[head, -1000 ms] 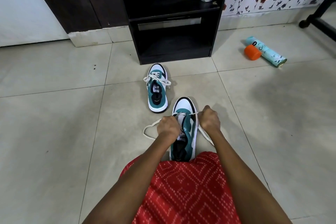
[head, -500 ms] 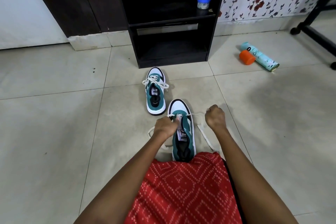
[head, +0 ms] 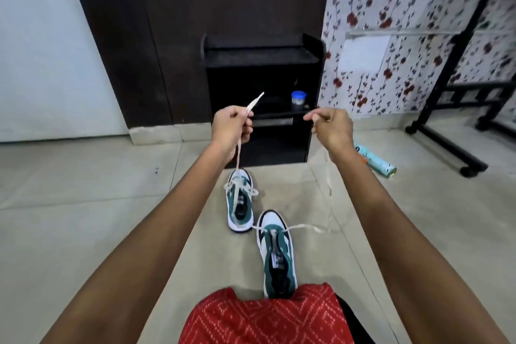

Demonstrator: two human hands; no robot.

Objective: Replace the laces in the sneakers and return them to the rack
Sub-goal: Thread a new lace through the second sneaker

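Two teal, white and black sneakers stand on the tiled floor. The near sneaker (head: 276,253) lies just in front of my red-clad knee, and a white lace (head: 304,226) runs through its front eyelets. Both ends of that lace are pulled up and apart. My left hand (head: 230,128) pinches the left end, whose tip sticks up past my fingers. My right hand (head: 331,127) pinches the right end, which trails down to the shoe. The far sneaker (head: 240,200) is fully laced and sits before the black shoe rack (head: 261,98).
A small blue-lidded jar (head: 298,98) stands on the rack's middle shelf. A teal spray can (head: 375,160) with an orange cap lies on the floor at right. A black wheeled frame (head: 446,145) stands at far right. Open floor tiles spread to the left.
Both hands rose from the near sneaker to chest height, drawing the lace ends up and outward. My head tilted up, showing more of the rack and wall.
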